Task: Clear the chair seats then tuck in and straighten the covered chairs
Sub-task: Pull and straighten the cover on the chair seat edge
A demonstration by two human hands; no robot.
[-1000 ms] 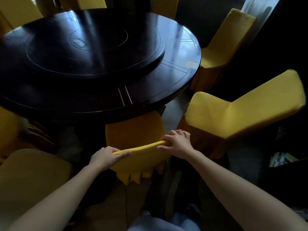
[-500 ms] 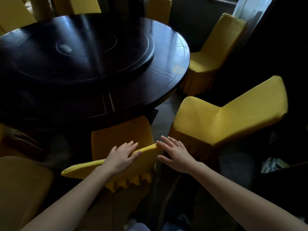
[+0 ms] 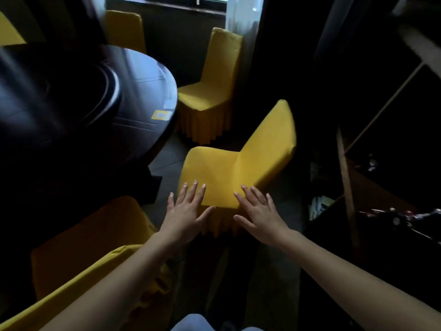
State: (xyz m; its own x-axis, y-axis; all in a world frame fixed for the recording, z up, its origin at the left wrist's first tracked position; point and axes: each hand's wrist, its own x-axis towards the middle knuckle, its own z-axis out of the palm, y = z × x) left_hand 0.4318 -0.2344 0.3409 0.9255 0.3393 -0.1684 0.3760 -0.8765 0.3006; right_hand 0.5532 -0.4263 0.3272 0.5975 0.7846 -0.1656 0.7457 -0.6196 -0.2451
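A yellow-covered chair (image 3: 222, 168) stands pulled out from the dark round table (image 3: 71, 111), its seat bare and its back leaning away to the right. My left hand (image 3: 185, 213) is open with fingers spread over the seat's near left corner. My right hand (image 3: 259, 211) is open beside it, over the near right corner. Whether the hands touch the cover I cannot tell. At lower left is the back of another yellow-covered chair (image 3: 78, 247), under my left forearm.
Another yellow chair (image 3: 212, 91) stands farther back by the window, and a fourth chair (image 3: 124, 29) sits behind the table. A yellow sticker (image 3: 162, 115) lies on the table edge. Dark wooden shelving (image 3: 346, 177) with clutter fills the right side.
Both hands let go of the tucked chair's back and moved right over the pulled-out chair's seat. The view swung right, so the table now sits at the left.
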